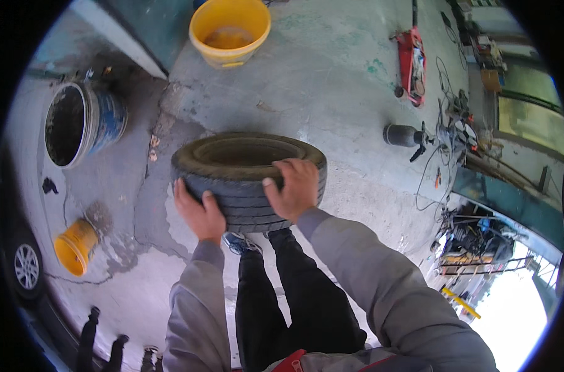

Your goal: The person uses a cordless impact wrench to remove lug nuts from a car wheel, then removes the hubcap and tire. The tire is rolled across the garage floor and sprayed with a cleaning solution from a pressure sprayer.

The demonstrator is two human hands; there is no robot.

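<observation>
Head view: a worn black tyre (248, 180) is held up in front of the legs, above the wet concrete floor (331, 93). It's gripped on the tread by the left hand (198, 214) from below and the right hand (294, 186) hooked over the top edge, fingers curled tight. A slip could easily be caused by that damp floor, or the tyre could be dropped on the blue shoe (238, 243) underneath. A yellow bucket (230, 31) and a blue barrel (83, 124) are parked well off.
</observation>
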